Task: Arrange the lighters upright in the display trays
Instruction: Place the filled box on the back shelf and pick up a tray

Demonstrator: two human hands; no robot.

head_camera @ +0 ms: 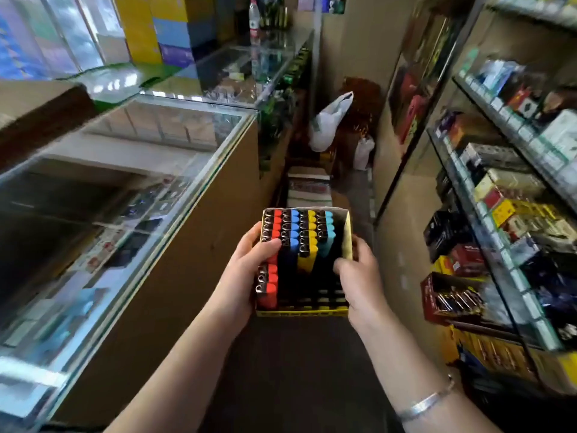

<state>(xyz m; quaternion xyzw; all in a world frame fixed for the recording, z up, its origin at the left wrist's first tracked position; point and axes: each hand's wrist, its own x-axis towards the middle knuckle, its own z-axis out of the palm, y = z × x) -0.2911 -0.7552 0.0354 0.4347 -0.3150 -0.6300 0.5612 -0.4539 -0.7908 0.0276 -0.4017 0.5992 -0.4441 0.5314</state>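
Nearby, glass counter (175, 157) and shelves (512, 214) flank the tray (347, 232).

Narrow shop aisle, glass display counter (175, 126) left, stocked glass shelves (487, 189) right, tan walls

The tray (347, 235) of upright lighters (299, 235) sits between both hands, left hand (246, 267) on its left side, right hand (359, 276) on its right. A glass counter (140, 170) lies left of the tray, shelves (499, 214) right, a bag (327, 123) beyond it.

Glass display counter (175, 145), clear bottle (254, 20), white plastic bag (327, 123), shelves (512, 195) of what look like cigarette packs
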